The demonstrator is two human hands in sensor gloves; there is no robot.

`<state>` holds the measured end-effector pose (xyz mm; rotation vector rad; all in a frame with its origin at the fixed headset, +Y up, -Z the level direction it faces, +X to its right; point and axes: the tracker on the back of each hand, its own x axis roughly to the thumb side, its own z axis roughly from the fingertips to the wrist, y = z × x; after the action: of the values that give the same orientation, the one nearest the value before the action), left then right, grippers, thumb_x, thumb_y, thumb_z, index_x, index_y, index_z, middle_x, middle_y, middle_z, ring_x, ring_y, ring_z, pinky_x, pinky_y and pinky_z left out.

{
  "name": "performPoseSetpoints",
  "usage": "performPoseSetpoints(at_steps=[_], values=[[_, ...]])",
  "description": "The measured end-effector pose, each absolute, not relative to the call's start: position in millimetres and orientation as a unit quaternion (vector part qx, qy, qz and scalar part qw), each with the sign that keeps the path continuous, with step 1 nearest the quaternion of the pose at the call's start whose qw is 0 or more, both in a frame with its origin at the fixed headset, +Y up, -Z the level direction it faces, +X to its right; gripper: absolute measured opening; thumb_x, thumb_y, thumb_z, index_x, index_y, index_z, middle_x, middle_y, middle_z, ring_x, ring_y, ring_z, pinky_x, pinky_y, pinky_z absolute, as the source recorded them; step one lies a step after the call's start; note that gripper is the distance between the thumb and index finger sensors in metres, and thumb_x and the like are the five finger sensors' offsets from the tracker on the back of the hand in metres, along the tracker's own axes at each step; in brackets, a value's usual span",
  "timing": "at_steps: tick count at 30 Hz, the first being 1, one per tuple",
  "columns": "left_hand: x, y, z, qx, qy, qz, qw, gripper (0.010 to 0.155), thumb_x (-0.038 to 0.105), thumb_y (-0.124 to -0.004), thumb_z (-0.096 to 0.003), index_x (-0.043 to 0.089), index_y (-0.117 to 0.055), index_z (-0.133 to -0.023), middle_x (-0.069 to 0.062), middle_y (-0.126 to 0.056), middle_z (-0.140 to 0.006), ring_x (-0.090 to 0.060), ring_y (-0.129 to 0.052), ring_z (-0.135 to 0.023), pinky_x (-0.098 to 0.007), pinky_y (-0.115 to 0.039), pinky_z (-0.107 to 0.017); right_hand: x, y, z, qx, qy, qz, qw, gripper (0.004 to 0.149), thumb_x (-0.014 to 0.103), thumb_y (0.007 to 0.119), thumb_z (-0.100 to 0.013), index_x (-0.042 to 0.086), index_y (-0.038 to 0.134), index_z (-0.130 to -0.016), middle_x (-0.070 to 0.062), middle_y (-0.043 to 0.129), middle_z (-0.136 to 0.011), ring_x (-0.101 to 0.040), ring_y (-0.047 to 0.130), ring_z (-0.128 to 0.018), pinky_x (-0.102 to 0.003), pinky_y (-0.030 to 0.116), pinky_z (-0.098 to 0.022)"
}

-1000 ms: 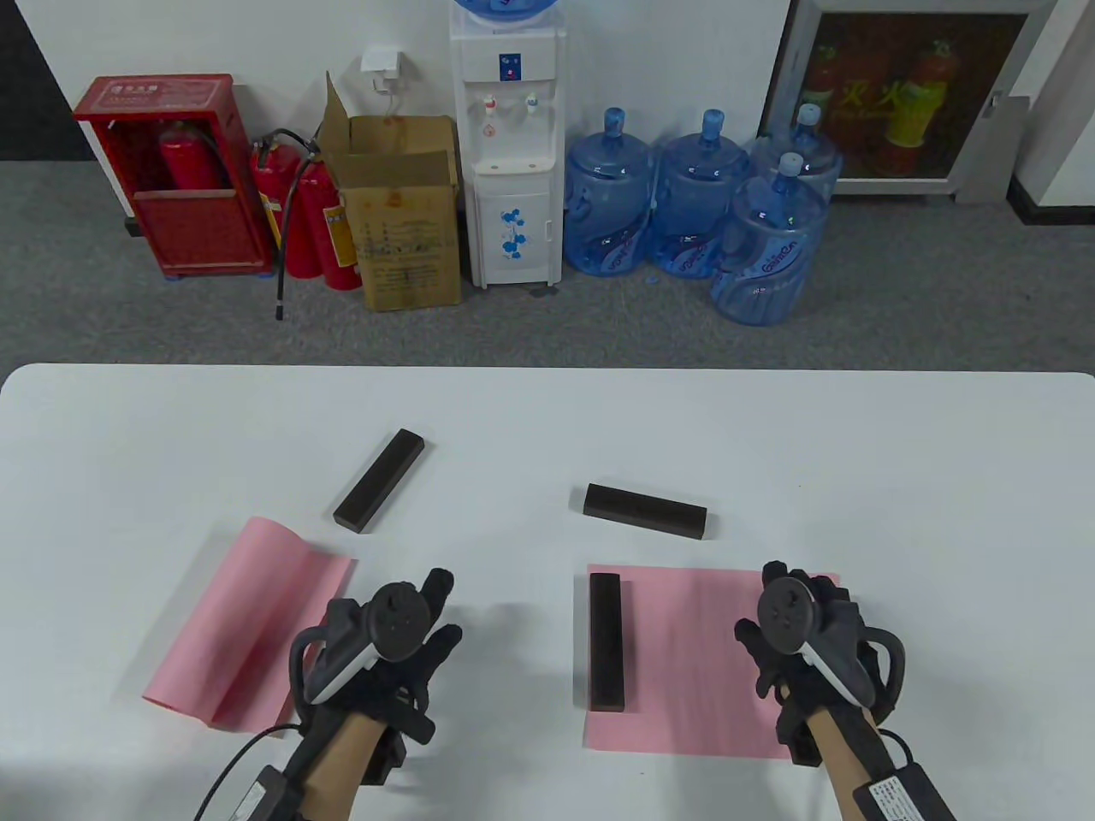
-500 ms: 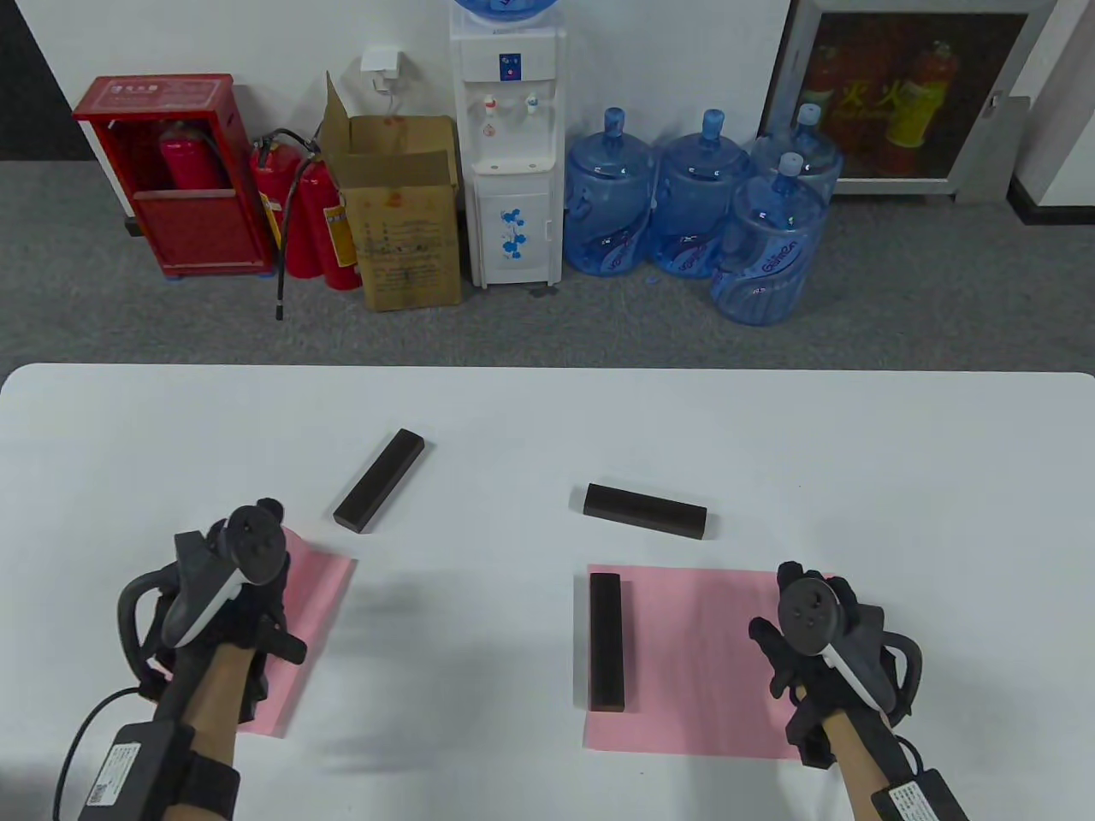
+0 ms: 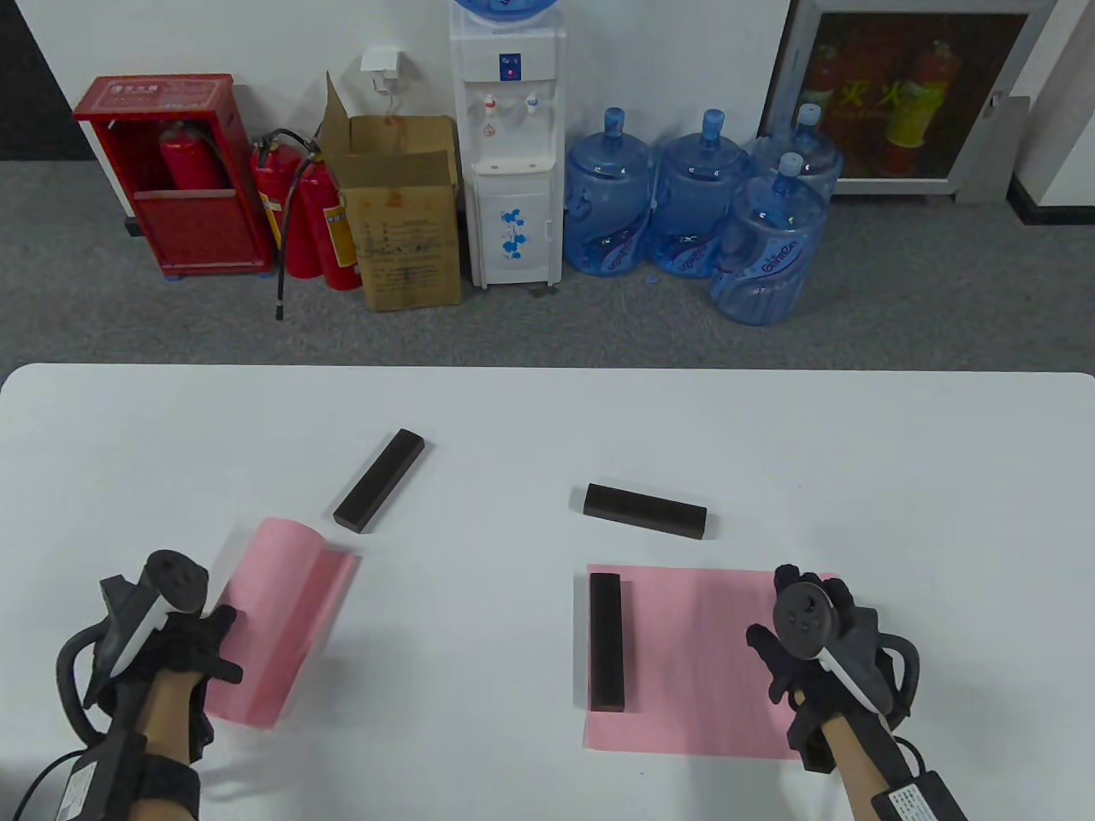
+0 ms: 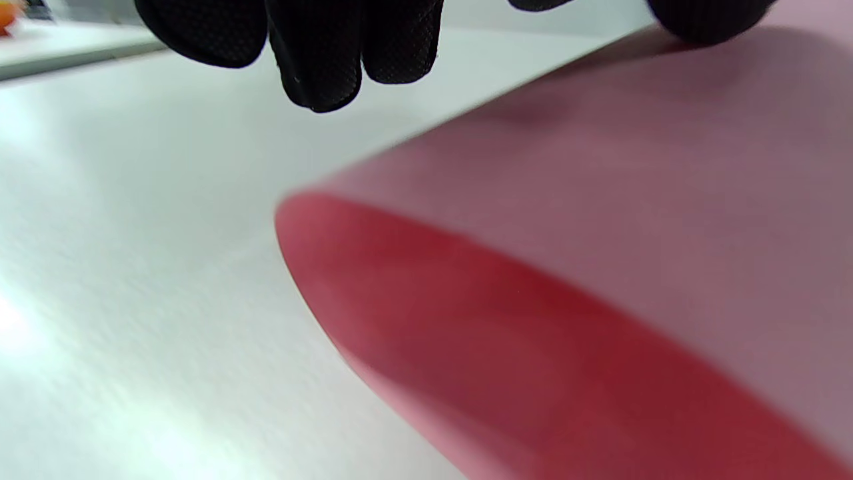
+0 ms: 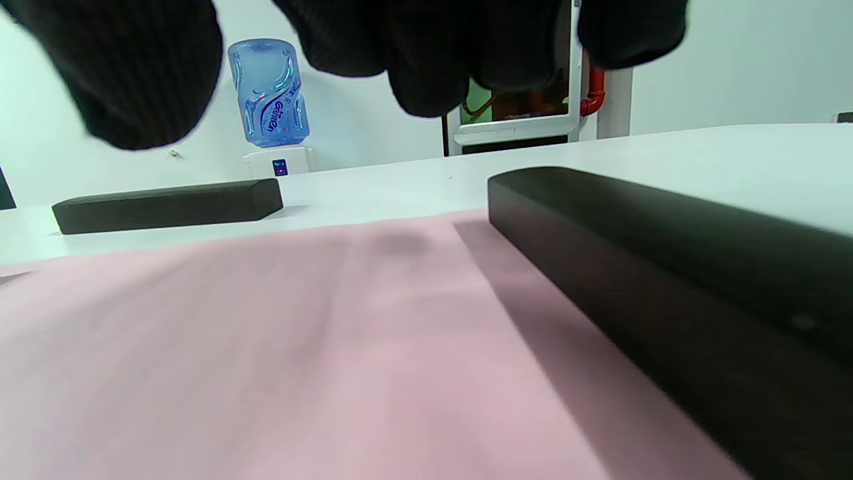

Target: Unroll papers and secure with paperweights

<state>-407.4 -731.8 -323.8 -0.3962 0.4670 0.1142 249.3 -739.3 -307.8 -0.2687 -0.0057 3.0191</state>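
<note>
Although the right pink sheet point(image 3: 710, 658) lay flat near the bench's point(image 3: 547, 410) near edge, only one dark paperweight point(image 3: 606, 641) sat on it, along its left edge, while the right hand point(image 3: 808, 637) rested on its right side with fingers spread, gripping nothing. Should that hand lift before a weight is set there, the free side would probably spring back into a curl. The nearest spare paperweight point(image 3: 646, 510) lay just beyond the sheet's far edge, so reaching it with the same hand would mean letting go; that was the likeliest slip.

The left pink sheet point(image 3: 278, 616), near the bench's near-left corner, was blurred and its left side stood arched up off the surface, as the left wrist view showed. The left hand point(image 3: 175, 637) was at that raised side; its fingers point(image 4: 326, 47) hung loosely above the paper, and I could not tell whether they pinched it. With nothing weighing that sheet down, it could roll shut again or skid across the smooth bench. The third paperweight point(image 3: 380, 480) lay just past its far corner, untouched, angled toward the bench's far edge.
</note>
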Motion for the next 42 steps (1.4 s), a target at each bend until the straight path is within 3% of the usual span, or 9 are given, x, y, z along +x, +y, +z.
performPoseSetpoints(at_steps=[7, 14, 26, 29, 33, 37, 42], values=[[-376, -741, -327, -0.228, 0.165, 0.102, 0.954, 0.083, 0.068, -0.065, -0.0443, 0.048, -0.02, -0.111, -0.014, -0.051, -0.123, -0.043, -0.071, -0.104, -0.064, -0.059, -0.073, 247, -741, -307, -0.084, 0.004, 0.995, 0.05, 0.083, 0.056, 0.078, -0.036, 0.022, 0.05, -0.107, -0.009, 0.055, -0.108, -0.039, 0.054, -0.104, -0.063, 0.052, -0.071], [-348, -734, -327, -0.199, 0.136, 0.071, 0.968, 0.088, 0.054, -0.075, -0.0475, 0.041, -0.012, -0.107, -0.012, -0.065, -0.113, -0.027, -0.099, -0.074, -0.054, -0.076, -0.059, 246, -741, -307, -0.08, 0.005, 0.996, 0.051, 0.083, 0.056, 0.078, -0.036, 0.022, 0.051, -0.107, -0.009, 0.055, -0.108, -0.039, 0.054, -0.104, -0.063, 0.052, -0.071], [-286, -682, -302, -0.118, 0.023, 0.332, 0.936, 0.084, 0.051, -0.073, -0.0504, 0.04, -0.014, -0.108, -0.012, -0.07, -0.109, -0.022, -0.103, -0.062, -0.05, -0.08, -0.052, 244, -742, -308, -0.075, 0.002, 0.996, 0.054, 0.082, 0.056, 0.078, -0.037, 0.022, 0.051, -0.107, -0.009, 0.055, -0.108, -0.039, 0.054, -0.104, -0.063, 0.052, -0.071], [-258, -690, -302, -0.115, 0.0, 0.361, 0.925, 0.083, 0.051, -0.072, -0.0505, 0.039, -0.014, -0.109, -0.011, -0.073, -0.108, -0.021, -0.104, -0.06, -0.05, -0.081, -0.051, 242, -743, -308, -0.072, 0.001, 0.996, 0.054, 0.082, 0.056, 0.077, -0.037, 0.022, 0.051, -0.107, -0.009, 0.055, -0.108, -0.039, 0.054, -0.104, -0.063, 0.053, -0.071], [-228, -724, -308, -0.138, 0.015, 0.355, 0.924, 0.084, 0.051, -0.072, -0.0506, 0.037, -0.013, -0.108, -0.011, -0.072, -0.108, -0.021, -0.104, -0.06, -0.049, -0.082, -0.051, 239, -746, -308, -0.066, 0.005, 0.997, 0.047, 0.082, 0.056, 0.077, -0.037, 0.022, 0.051, -0.107, -0.009, 0.056, -0.108, -0.04, 0.054, -0.103, -0.063, 0.053, -0.071], [-217, -756, -313, -0.158, 0.052, 0.355, 0.92, 0.084, 0.05, -0.072, -0.0503, 0.035, -0.013, -0.108, -0.014, -0.072, -0.106, -0.022, -0.104, -0.059, -0.049, -0.082, -0.05, 234, -744, -308, -0.053, 0.0, 0.997, 0.051, 0.082, 0.056, 0.077, -0.037, 0.022, 0.051, -0.107, -0.009, 0.056, -0.108, -0.04, 0.054, -0.103, -0.063, 0.053, -0.071], [-217, -760, -312, -0.164, 0.052, 0.359, 0.917, 0.084, 0.051, -0.071, -0.0506, 0.034, -0.011, -0.108, -0.015, -0.07, -0.107, -0.023, -0.103, -0.063, -0.05, -0.081, -0.052, 205, -721, -312, -0.01, -0.024, 0.996, 0.088, 0.082, 0.055, 0.079, -0.038, 0.021, 0.052, -0.107, -0.009, 0.056, -0.108, -0.04, 0.055, -0.103, -0.063, 0.053, -0.07]])
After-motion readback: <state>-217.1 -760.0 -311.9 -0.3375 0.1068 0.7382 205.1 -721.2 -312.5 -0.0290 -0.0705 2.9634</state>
